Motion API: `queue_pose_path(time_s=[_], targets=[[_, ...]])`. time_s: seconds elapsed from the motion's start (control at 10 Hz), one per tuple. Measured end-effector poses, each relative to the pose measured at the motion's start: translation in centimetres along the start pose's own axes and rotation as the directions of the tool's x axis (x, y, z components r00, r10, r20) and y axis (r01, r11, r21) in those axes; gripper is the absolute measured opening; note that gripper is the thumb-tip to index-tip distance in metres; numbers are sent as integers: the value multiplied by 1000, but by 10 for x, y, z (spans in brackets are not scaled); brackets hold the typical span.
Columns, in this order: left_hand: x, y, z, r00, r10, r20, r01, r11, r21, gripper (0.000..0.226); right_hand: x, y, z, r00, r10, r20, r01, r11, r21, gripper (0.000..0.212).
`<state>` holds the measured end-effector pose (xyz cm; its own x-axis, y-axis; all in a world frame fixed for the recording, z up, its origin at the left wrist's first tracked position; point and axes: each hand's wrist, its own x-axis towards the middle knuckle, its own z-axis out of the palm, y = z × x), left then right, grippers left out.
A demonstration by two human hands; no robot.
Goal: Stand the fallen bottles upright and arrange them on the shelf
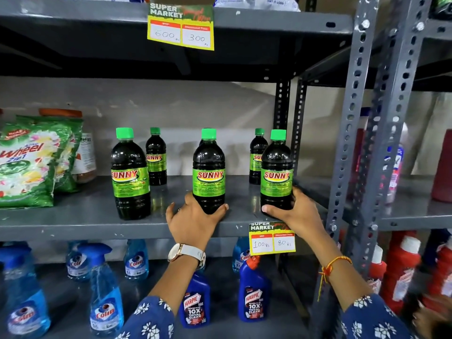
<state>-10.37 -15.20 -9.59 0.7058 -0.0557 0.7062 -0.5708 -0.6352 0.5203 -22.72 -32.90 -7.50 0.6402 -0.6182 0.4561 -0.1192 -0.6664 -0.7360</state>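
Several dark Sunny bottles with green caps stand upright on the grey metal shelf (pixel 80 216). In the front row are a left bottle (pixel 129 177), a middle bottle (pixel 208 172) and a right bottle (pixel 276 172). Two smaller-looking bottles stand behind, one at the back left (pixel 156 157) and one at the back right (pixel 256 157). My left hand (pixel 193 218) wraps around the base of the middle bottle. The base of the right bottle is gripped by my right hand (pixel 298 211). No bottle lies on its side.
Green Wheel detergent bags (pixel 31 162) and a jar (pixel 84 155) fill the shelf's left end. A price tag (pixel 271 238) hangs from the shelf edge. Below stand blue Colin sprays (pixel 105 294) and Harpic bottles (pixel 253 292). A slotted upright (pixel 352 118) bounds the right side.
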Motion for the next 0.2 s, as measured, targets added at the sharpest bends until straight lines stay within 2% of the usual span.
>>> queue_pose_path(time_s=[0.1,0.2], targets=[[1,-2,-4,999,23,28,-22,1000,-20,87,-6,-3,-1,997,-18,-75,22,999,50,96],[-7,-10,-10,995,90,-40,-95,987,-130,98,-24,-6,9,922,-211,-324,214,976,-25,95]])
